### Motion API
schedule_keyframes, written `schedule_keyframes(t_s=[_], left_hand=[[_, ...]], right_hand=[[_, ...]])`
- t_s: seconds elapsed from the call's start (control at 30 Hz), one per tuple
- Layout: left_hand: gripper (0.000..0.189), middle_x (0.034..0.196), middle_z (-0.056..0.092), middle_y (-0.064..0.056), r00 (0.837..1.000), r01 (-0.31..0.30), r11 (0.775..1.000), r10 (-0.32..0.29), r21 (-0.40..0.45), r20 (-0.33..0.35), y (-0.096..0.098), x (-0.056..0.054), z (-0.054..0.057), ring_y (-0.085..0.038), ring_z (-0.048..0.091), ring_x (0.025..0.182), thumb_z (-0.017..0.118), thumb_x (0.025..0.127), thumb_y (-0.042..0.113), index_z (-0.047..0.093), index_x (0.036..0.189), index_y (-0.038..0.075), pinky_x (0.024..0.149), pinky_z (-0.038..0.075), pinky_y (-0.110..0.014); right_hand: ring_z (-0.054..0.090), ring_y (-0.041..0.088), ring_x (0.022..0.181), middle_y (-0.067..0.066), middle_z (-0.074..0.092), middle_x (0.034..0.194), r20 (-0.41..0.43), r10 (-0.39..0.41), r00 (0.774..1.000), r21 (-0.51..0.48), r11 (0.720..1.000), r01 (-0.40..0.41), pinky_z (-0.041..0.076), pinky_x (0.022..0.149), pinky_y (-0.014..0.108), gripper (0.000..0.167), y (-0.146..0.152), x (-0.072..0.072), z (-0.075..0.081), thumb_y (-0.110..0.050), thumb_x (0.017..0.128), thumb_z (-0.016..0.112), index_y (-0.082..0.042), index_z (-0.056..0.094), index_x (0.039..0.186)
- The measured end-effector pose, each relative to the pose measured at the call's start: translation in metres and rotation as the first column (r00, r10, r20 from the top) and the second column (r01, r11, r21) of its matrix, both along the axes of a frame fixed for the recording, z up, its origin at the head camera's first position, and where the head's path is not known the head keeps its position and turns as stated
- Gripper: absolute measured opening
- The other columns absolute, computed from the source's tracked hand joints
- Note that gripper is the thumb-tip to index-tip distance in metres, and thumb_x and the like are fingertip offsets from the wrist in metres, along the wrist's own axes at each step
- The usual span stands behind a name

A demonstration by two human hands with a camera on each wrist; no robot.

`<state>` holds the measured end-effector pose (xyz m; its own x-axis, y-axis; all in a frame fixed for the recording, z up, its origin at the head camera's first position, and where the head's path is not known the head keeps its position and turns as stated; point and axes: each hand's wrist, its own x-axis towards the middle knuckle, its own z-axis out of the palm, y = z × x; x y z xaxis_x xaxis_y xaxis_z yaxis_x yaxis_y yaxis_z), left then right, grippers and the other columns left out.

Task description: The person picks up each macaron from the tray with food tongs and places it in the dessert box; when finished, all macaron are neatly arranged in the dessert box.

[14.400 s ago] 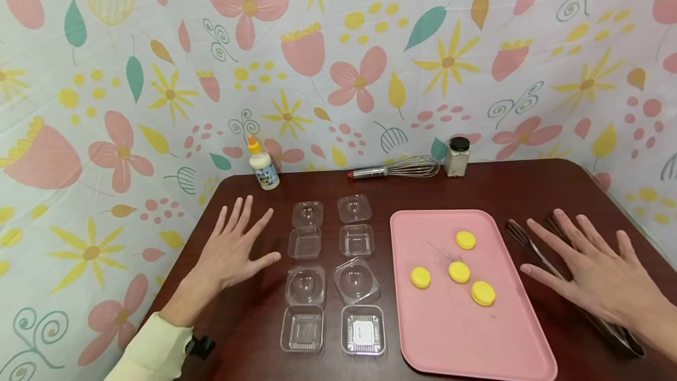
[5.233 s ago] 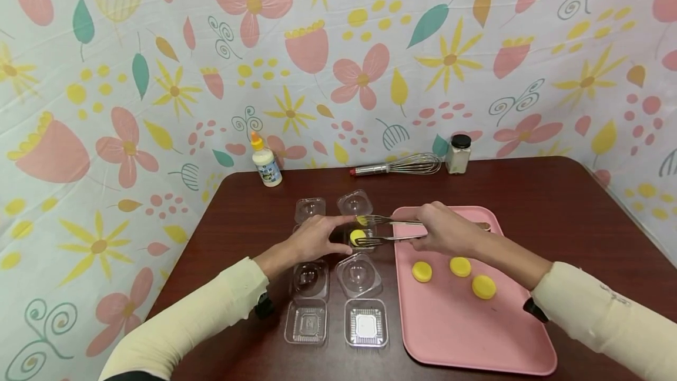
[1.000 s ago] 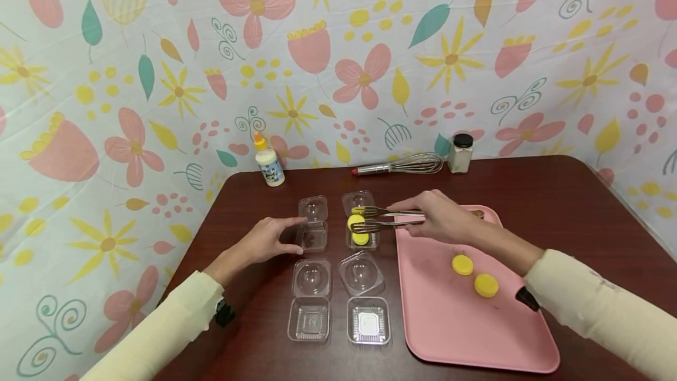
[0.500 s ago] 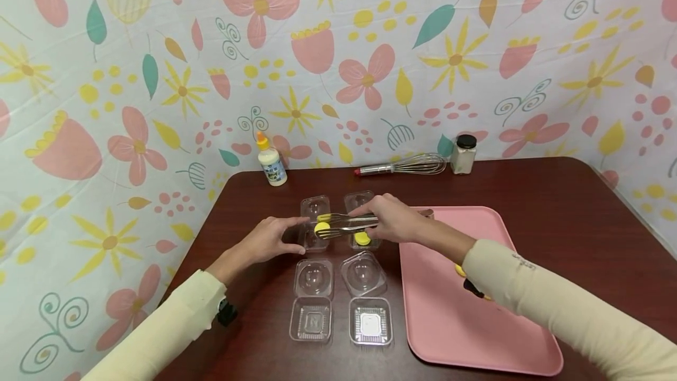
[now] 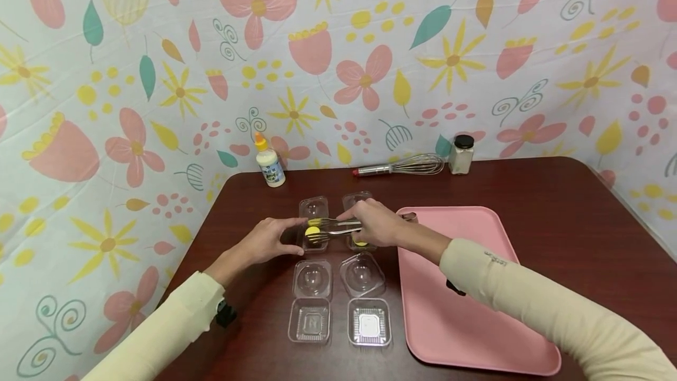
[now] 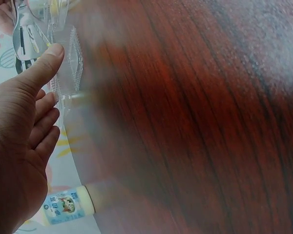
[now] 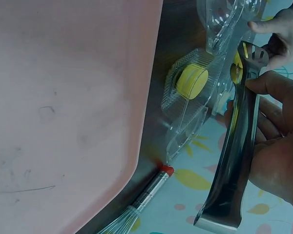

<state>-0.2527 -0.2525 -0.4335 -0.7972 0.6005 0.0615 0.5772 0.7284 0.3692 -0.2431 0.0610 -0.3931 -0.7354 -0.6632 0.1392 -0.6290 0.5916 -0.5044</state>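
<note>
In the head view my right hand grips metal tongs, whose slotted ends hold a yellow macaron. The tongs and macaron are over the base of the back left clear plastic box. My left hand is at that box's left side, index finger and thumb spread at its edge, the other fingers loosely bent. Another yellow macaron sits in the back right clear box, partly hidden by my right hand in the head view.
Two more lidded clear boxes, a left one and a right one, stand open in front. The pink tray lies right, partly under my right sleeve. Along the back are a glue-like bottle, a whisk and a black-capped jar.
My right hand has taken up the tongs since the first frame. One macaron went into the back right box; another has moved left from the tray, over that box, to the back left one.
</note>
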Motion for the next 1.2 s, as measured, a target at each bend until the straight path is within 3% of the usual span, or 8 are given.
schedule_keyframes(t_s=[0.13, 0.2, 0.37, 0.53, 0.67, 0.77, 0.93, 1.2], left_hand=[[0.073, 0.142, 0.068, -0.008, 1.000, -0.003, 1.000, 0.003, 0.002, -0.001, -0.001, 0.000, -0.001, -0.024, 0.066, 0.128, 0.092, 0.085, 0.034, 0.063, 0.148, 0.011, 0.105, 0.054, -0.048], [0.074, 0.142, 0.068, -0.008, 1.000, -0.003, 1.000, 0.003, 0.000, 0.001, -0.001, 0.000, -0.001, -0.024, 0.066, 0.128, 0.092, 0.085, 0.034, 0.063, 0.149, 0.011, 0.105, 0.054, -0.048], [0.075, 0.143, 0.067, -0.009, 1.000, -0.010, 1.000, 0.010, -0.008, 0.005, -0.001, 0.000, 0.000, -0.025, 0.066, 0.129, 0.092, 0.085, 0.035, 0.062, 0.149, 0.011, 0.105, 0.054, -0.049], [0.075, 0.143, 0.067, -0.010, 1.000, -0.018, 1.000, 0.018, -0.013, 0.013, -0.001, 0.001, 0.000, -0.026, 0.066, 0.129, 0.092, 0.085, 0.036, 0.062, 0.149, 0.010, 0.106, 0.054, -0.049], [0.074, 0.144, 0.067, -0.009, 1.000, -0.010, 1.000, 0.010, -0.007, 0.015, -0.001, 0.000, 0.000, -0.025, 0.065, 0.130, 0.092, 0.085, 0.035, 0.063, 0.148, 0.010, 0.106, 0.054, -0.049], [0.073, 0.145, 0.066, -0.007, 1.000, -0.002, 1.000, 0.002, -0.007, 0.013, 0.000, 0.000, 0.000, -0.024, 0.064, 0.131, 0.091, 0.086, 0.035, 0.063, 0.149, 0.011, 0.107, 0.053, -0.049], [0.074, 0.147, 0.065, -0.007, 1.000, 0.009, 1.000, -0.009, -0.013, 0.022, 0.000, 0.001, 0.001, -0.025, 0.063, 0.132, 0.091, 0.087, 0.036, 0.061, 0.150, 0.011, 0.107, 0.053, -0.049], [0.074, 0.149, 0.063, -0.006, 0.999, 0.020, 1.000, -0.019, -0.013, 0.027, 0.000, 0.003, 0.003, -0.024, 0.062, 0.134, 0.090, 0.088, 0.034, 0.060, 0.151, 0.011, 0.109, 0.052, -0.049]], right_hand=[[0.028, 0.009, 0.055, 0.014, 0.080, 0.104, 0.005, -0.004, 1.000, 0.011, 1.000, 0.004, 0.032, 0.053, 0.024, 0.053, -0.004, -0.001, 0.000, 0.007, 0.078, 0.074, -0.005, 0.076, 0.130], [0.028, 0.009, 0.055, 0.015, 0.079, 0.110, 0.011, -0.005, 1.000, 0.018, 1.000, 0.005, 0.033, 0.053, 0.024, 0.053, -0.006, -0.001, -0.001, 0.006, 0.078, 0.075, -0.005, 0.076, 0.131], [0.019, 0.007, 0.050, 0.010, 0.075, 0.083, 0.022, 0.006, 1.000, 0.022, 1.000, -0.006, 0.030, 0.050, 0.023, 0.055, -0.008, -0.002, -0.001, 0.005, 0.079, 0.074, -0.004, 0.074, 0.133], [0.022, 0.005, 0.047, 0.001, 0.061, 0.068, 0.048, 0.019, 0.999, 0.033, 0.999, -0.021, 0.031, 0.049, 0.021, 0.059, -0.007, -0.001, 0.002, 0.004, 0.078, 0.076, -0.003, 0.072, 0.137], [0.026, 0.004, 0.046, 0.006, 0.067, 0.075, 0.061, 0.013, 0.998, 0.042, 0.999, -0.016, 0.033, 0.049, 0.021, 0.061, -0.002, 0.001, 0.005, 0.002, 0.079, 0.077, -0.003, 0.070, 0.140], [0.026, 0.003, 0.045, 0.013, 0.077, 0.100, 0.048, 0.006, 0.999, 0.042, 0.999, -0.008, 0.036, 0.051, 0.022, 0.062, 0.005, 0.003, 0.008, 0.001, 0.079, 0.077, -0.004, 0.069, 0.140], [0.025, 0.002, 0.045, 0.015, 0.072, 0.132, 0.033, 0.029, 0.999, 0.017, 0.999, -0.029, 0.033, 0.051, 0.022, 0.064, 0.024, 0.006, 0.014, 0.001, 0.078, 0.075, -0.002, 0.067, 0.142], [0.026, 0.001, 0.044, 0.013, 0.075, 0.125, 0.028, 0.039, 0.999, -0.007, 0.999, -0.039, 0.037, 0.052, 0.023, 0.063, 0.069, 0.018, 0.027, -0.001, 0.083, 0.079, -0.002, 0.065, 0.144]])
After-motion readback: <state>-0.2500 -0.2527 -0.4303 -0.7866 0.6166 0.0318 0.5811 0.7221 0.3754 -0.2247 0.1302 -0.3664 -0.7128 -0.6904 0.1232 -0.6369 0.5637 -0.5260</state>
